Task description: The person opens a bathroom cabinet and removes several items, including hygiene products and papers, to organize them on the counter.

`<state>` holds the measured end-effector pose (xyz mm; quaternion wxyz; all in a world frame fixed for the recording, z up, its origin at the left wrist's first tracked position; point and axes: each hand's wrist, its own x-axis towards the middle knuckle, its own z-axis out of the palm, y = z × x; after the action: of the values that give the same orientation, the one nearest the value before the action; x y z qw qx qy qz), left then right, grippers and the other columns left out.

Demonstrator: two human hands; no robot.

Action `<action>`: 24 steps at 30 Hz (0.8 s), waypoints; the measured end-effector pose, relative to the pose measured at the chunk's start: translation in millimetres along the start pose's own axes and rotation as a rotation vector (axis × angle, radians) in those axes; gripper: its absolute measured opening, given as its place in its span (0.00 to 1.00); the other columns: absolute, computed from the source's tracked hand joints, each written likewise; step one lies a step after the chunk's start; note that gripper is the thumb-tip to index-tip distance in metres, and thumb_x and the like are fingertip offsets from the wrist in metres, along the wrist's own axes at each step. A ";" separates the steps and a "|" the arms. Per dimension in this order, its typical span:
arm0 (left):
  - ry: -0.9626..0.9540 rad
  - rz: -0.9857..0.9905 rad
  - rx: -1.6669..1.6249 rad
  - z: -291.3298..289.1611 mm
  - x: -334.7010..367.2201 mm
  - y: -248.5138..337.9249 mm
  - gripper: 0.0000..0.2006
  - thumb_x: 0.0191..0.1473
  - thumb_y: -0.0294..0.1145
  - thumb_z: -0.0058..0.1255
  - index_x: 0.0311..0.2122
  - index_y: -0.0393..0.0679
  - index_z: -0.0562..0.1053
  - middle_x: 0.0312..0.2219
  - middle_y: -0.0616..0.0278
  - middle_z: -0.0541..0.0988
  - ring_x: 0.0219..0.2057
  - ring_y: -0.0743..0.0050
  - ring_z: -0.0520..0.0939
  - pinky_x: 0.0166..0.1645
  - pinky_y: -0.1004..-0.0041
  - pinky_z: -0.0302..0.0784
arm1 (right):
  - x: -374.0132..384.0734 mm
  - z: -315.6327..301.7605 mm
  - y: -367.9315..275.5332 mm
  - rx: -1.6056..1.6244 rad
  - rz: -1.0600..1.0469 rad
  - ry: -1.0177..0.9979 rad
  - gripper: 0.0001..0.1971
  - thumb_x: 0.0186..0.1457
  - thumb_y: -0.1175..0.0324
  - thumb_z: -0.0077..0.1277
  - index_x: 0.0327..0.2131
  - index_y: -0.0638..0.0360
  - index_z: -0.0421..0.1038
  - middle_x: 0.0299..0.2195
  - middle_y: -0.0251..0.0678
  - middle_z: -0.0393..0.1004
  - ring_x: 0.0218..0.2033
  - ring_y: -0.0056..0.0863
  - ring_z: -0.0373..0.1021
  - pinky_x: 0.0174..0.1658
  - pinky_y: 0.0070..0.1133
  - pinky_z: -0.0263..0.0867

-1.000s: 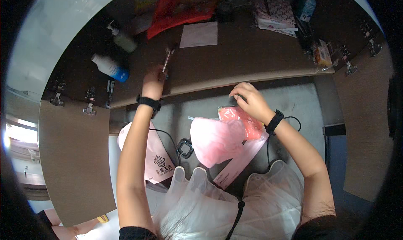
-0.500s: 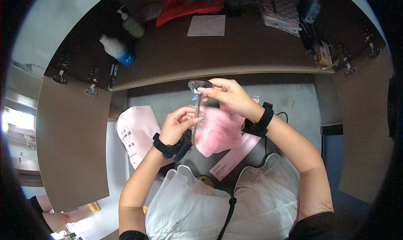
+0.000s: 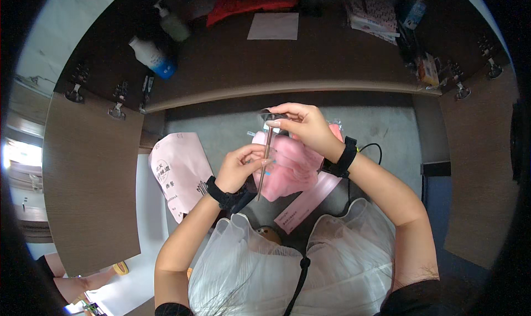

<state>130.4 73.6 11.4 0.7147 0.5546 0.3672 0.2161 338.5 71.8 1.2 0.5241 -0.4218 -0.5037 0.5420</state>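
long-handled utensil [image 3: 268,141], already lifted, not set down, is pinched by left hand [image 3: 237,166] and, farther, right hand [image 3: 310,129]

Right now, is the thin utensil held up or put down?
Held up: the left hand pinches the thin utensil by its handle, the right hand its round end.

Dark brown shelf [image 3: 293,67], its front edge bowed (a fisheye effect). Left end: a white-and-blue bottle [image 3: 153,58], with a pump bottle [image 3: 174,25] behind. Centre: a white sheet [image 3: 272,26] before red material [image 3: 251,4]. Right end: a patterned stack [image 3: 373,18], a blue bottle [image 3: 415,13] and, near the front corner, an orange packet [image 3: 427,70].
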 end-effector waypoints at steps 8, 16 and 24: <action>0.053 -0.004 0.040 -0.2 2.8 3.6 0.11 0.48 0.20 0.47 0.40 0.34 0.69 0.30 0.62 0.76 0.31 0.81 0.77 0.36 0.81 0.73 | 2.6 1.6 7.6 -0.294 -0.286 -0.013 0.15 0.47 0.75 0.51 0.41 0.67 0.67 0.34 0.36 0.73 0.35 0.17 0.69 0.34 0.13 0.64; 0.053 0.001 -0.003 1.4 0.1 4.4 0.12 0.49 0.20 0.47 0.41 0.33 0.68 0.32 0.60 0.76 0.33 0.78 0.77 0.38 0.79 0.73 | 2.6 -0.2 0.7 0.002 -0.011 0.028 0.16 0.47 0.73 0.52 0.41 0.65 0.66 0.26 0.31 0.74 0.20 0.07 0.61 0.20 0.07 0.53; 0.039 0.008 -0.031 2.0 -1.2 -0.6 0.13 0.48 0.20 0.47 0.42 0.32 0.67 0.34 0.57 0.75 0.34 0.74 0.77 0.41 0.77 0.73 | 8.1 -3.0 -23.5 0.084 0.087 0.067 0.14 0.43 0.78 0.52 0.36 0.67 0.67 0.24 0.34 0.75 0.25 0.11 0.67 0.31 0.11 0.61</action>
<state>131.2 71.4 11.4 0.7150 0.5409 0.3753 0.2354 344.0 78.8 24.6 0.5341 -0.4387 -0.4437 0.5704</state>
